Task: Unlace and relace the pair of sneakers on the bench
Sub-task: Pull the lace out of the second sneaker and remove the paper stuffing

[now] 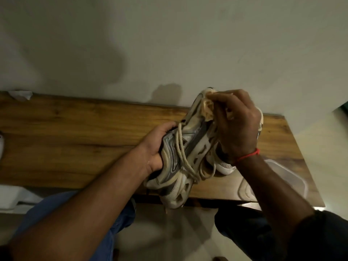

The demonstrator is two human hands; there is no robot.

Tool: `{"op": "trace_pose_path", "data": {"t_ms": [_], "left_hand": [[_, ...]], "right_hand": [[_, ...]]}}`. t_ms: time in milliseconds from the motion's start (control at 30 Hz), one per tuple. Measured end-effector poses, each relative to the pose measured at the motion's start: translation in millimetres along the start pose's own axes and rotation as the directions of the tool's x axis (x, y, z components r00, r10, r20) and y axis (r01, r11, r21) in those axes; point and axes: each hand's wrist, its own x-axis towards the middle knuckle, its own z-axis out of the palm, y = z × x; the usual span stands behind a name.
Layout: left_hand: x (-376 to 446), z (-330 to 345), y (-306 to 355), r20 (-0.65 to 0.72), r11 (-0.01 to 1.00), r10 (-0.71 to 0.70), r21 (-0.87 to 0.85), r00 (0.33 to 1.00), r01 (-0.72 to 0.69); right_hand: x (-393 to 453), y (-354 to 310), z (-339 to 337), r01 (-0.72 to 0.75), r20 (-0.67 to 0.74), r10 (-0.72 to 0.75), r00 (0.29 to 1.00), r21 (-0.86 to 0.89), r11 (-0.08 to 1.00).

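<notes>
A worn white and grey sneaker (pixel 180 157) is held tilted over the front edge of the wooden bench (pixel 75 132), its heel toward me. My left hand (pixel 156 147) grips its side from the left. My right hand (pixel 237 121) pinches the cream tongue or collar (pixel 205 108) at the shoe's far end. A loose beige lace (pixel 183 153) trails across the upper and loops down at the right. A second sneaker (pixel 226 167) lies behind it on the bench, mostly hidden by my right wrist.
The bench stands against a pale wall. A clear plastic container (pixel 288 178) sits at the bench's right end. A crumpled white scrap (pixel 19 95) lies at the back left corner. White objects (pixel 9 196) rest on the floor at left. My knees are below the bench edge.
</notes>
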Motion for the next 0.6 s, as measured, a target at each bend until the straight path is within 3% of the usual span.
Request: {"op": "trace_pose_path", "data": {"t_ms": [367, 467, 600], "left_hand": [[14, -23, 6, -0.163, 0.986, 0.151, -0.051, 0.975, -0.161], [10, -18, 10, -0.151, 0.983, 0.149, -0.089, 0.977, -0.164], [4, -18, 26, -0.185, 0.954, 0.241, -0.134, 0.953, -0.267]], "right_hand": [[-34, -27, 34, -0.134, 0.250, 0.094, 0.964, 0.146, 0.980], [-43, -36, 34, -0.126, 0.277, 0.056, 0.959, 0.243, 0.962], [-61, -54, 41, -0.112, 0.342, -0.012, 0.940, 0.340, 0.934]]}}
